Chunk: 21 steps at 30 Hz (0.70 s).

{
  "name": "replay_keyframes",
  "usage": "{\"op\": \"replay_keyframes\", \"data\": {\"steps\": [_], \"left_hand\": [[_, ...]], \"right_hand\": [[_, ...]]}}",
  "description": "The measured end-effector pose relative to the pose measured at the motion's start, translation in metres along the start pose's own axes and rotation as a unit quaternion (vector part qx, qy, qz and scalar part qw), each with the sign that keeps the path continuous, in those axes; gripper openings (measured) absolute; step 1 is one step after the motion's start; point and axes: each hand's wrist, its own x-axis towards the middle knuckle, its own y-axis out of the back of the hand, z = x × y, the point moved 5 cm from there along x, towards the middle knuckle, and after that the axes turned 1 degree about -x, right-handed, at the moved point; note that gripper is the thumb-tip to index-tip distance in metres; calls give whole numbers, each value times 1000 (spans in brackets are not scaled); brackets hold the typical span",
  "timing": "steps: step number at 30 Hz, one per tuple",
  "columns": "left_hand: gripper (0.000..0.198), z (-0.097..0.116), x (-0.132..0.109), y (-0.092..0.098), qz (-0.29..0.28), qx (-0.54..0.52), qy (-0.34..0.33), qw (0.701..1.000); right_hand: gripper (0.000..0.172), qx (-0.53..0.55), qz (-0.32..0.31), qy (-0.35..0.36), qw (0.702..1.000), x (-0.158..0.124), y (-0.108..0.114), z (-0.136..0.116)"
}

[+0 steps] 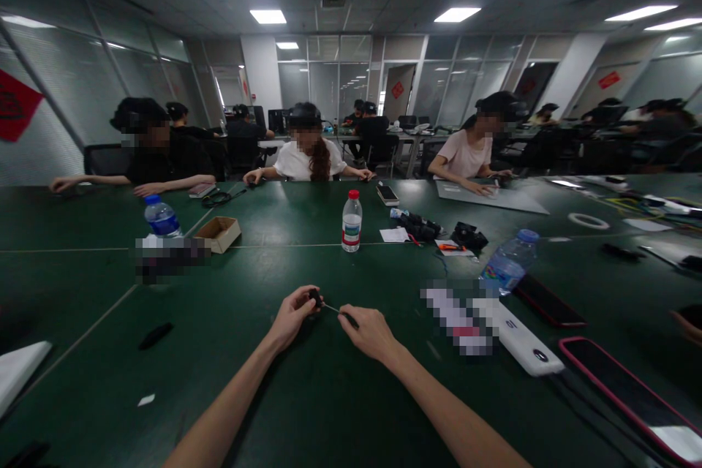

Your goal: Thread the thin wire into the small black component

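Observation:
My left hand (293, 318) pinches a small black object (315, 298) between fingers and thumb. My right hand (370, 333) holds a thin tool with a black handle (349, 319), probably a small screwdriver. Its fine metal shaft (332, 308) reaches across to the black object and seems to touch it. Both hands are close together above the dark green table (257, 409). Fingers partly hide the black object.
A white power bank (526, 340) and a pink-edged phone (630, 398) lie to my right. Ahead stand a water bottle (352, 221) and a small cardboard box (218, 234). Several co-workers sit across the table among scattered black parts and wires.

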Motion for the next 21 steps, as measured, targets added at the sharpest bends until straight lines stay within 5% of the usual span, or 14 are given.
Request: {"op": "replay_keyframes", "data": {"steps": [21], "left_hand": [[44, 3, -2, -4, -6, 24, -6, 1000]], "right_hand": [[34, -8, -8, -5, 1000, 1, 1, -1]]}}
